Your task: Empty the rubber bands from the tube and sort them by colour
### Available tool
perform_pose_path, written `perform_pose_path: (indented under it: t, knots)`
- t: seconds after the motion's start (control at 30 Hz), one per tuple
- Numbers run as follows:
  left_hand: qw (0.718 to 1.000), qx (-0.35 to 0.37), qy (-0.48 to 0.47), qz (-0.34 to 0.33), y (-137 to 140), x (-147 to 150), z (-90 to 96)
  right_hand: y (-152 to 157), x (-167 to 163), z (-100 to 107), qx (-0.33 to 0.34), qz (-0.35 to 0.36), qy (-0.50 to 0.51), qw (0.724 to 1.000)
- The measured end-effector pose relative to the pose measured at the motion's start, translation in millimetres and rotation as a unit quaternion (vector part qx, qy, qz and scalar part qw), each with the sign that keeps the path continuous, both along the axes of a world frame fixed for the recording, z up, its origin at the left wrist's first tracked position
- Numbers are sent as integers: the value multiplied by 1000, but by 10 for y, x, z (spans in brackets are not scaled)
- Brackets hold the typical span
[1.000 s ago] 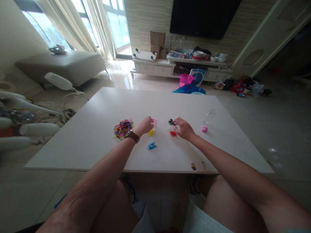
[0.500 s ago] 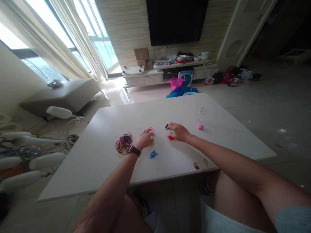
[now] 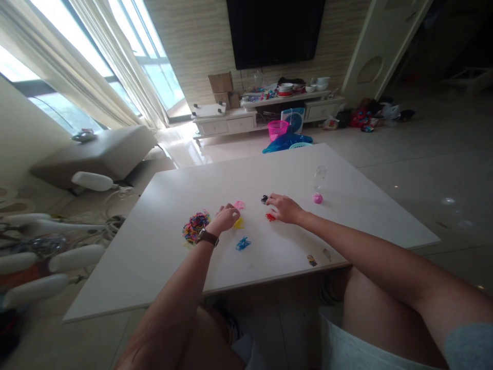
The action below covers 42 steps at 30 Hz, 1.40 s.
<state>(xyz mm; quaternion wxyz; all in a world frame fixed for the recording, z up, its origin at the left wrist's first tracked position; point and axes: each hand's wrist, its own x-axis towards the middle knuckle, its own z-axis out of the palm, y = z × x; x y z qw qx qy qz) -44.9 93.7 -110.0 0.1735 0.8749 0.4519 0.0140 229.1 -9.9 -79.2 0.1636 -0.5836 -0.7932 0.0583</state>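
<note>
On the white table (image 3: pixel 285 257) lie small piles of thin, loop-like coloured pieces, too small to name for certain. A large mixed pile (image 3: pixel 195 226) is at the left. My left hand (image 3: pixel 224 218), a watch on its wrist, hovers between it and the yellow pile (image 3: pixel 239 222); its fingers are loosely bent and apart, with nothing visible in them. Beyond is a pink pile (image 3: pixel 239 204), and nearer me a blue pile (image 3: pixel 243 243). My right hand (image 3: pixel 287 208) is open, fingertips beside the black pile (image 3: pixel 264 199) and thumb by the red pile (image 3: pixel 270 217).
A clear container (image 3: pixel 320 177) and a pink round object (image 3: pixel 317 198) stand at the table's right. Near the front edge lie a small yellow figure sticker (image 3: pixel 311 260) and a small pale flat piece (image 3: pixel 327 255). A pink basket (image 3: pixel 278 130) is behind the table.
My left hand has drawn back leftward from the pink and yellow piles, uncovering them, towards the mixed pile. My right hand has stayed by the black and red piles.
</note>
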Motion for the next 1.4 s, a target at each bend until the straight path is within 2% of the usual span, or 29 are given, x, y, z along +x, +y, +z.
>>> perform_pose_path:
  t: [0.17,0.3,0.4,0.5,0.57,0.67,0.83,1.0,1.13,1.4]
  knots:
    - [999,1,25,28,-85,46,56,-4,-12,12,-8,5,-2,1000]
    - [999,5,-4,34,-12,-17,270,-23,-10,45,-8,10,-3,1000]
    - [995,14,-59,74,102,-239,499,-44,3,62,-5,11,9,1000]
    - [981,-5,-93,171,163,-570,689,-69,24,80,-3,21,27,999]
    - [973,-11,-85,215,145,-786,747,-88,37,98,-4,35,39,999]
    - [968,-48,-41,244,66,-1028,706,-117,49,130,-13,52,58,997]
    - [972,-78,30,217,-34,-1209,435,-135,34,144,-16,79,60,995]
    - [973,-33,40,225,-74,-1224,250,-121,-16,155,-8,111,39,993]
    - [973,-15,29,229,-79,-1225,271,-118,-67,188,-14,114,35,993]
    - [975,-31,-29,219,-51,-1245,456,-114,-70,181,-22,118,31,992]
